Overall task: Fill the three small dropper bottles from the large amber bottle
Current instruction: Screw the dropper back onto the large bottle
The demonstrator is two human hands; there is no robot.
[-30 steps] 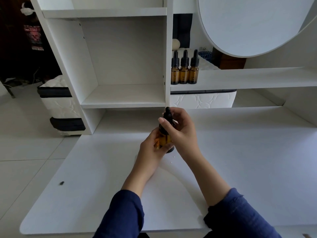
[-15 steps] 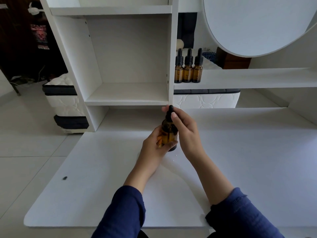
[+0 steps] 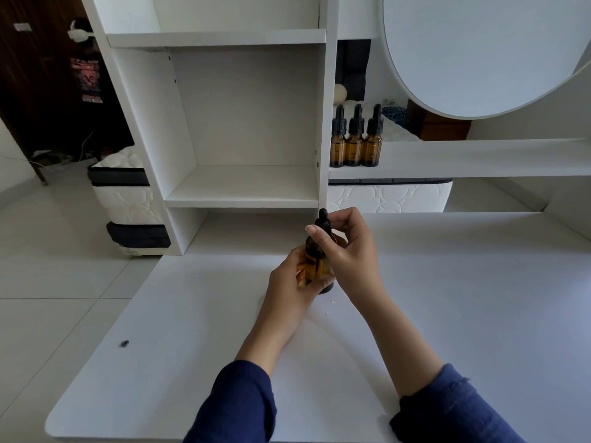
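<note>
The large amber bottle (image 3: 316, 265) stands upright over the white table (image 3: 447, 298), near its back middle. My left hand (image 3: 292, 279) grips its glass body from the left. My right hand (image 3: 347, 244) pinches its black dropper cap (image 3: 322, 220) from the right, thumb in front. Three small amber dropper bottles (image 3: 355, 142) with black caps stand in a tight row on the right-hand shelf (image 3: 463, 161), behind and above the hands.
A white shelf unit (image 3: 243, 187) with an open cubby rises at the table's back left. A round mirror (image 3: 473, 52) hangs above the right shelf. A small dark speck (image 3: 124, 343) lies near the table's left edge. Two tiny droplets (image 3: 331, 306) sit by the bottle.
The view has shifted a little. My right hand has turned on the dropper cap, its fingers now higher around the cap. The bottle and left hand stay in place.
</note>
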